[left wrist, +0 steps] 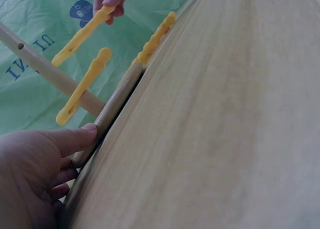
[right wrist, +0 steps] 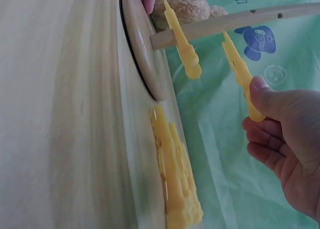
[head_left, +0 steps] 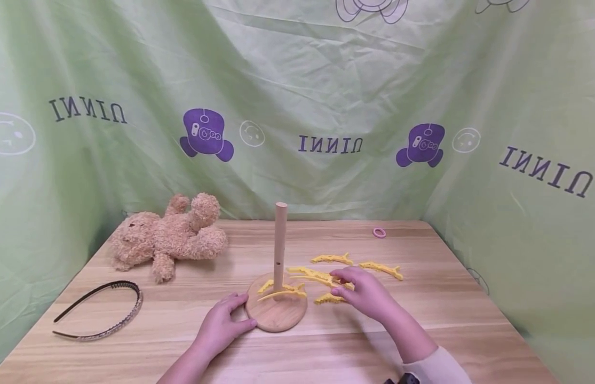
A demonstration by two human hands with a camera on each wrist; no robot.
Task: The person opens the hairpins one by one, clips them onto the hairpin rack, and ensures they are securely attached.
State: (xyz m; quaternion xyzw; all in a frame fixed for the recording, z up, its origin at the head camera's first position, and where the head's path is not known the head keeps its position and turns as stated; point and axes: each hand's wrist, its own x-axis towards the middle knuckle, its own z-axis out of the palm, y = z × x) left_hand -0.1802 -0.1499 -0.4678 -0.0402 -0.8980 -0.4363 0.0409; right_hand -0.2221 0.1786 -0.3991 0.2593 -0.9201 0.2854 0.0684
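Observation:
A wooden stand has a round base (head_left: pixel 278 319) and an upright post (head_left: pixel 280 234). My left hand (head_left: pixel 220 324) grips the base's left rim, the thumb on its edge. One yellow hair clip (left wrist: pixel 86 85) sits across the lower part of the post, above the base. To the right, my right hand (head_left: pixel 366 293) pinches a second yellow hair clip (right wrist: pixel 236 64) between thumb and fingers. That clip is held off the table, its narrow end towards the post and apart from it. More yellow clips (head_left: pixel 332 258) lie on the tabletop around the right hand.
At the back left a plush bear (head_left: pixel 174 234) lies on its back. A dark headband (head_left: pixel 134 309) is at the left, in front of the bear. Towards the back right lies a small pink ring (head_left: pixel 379 232). Green printed cloth (head_left: pixel 297 96) hangs around the wooden table (head_left: pixel 297 360).

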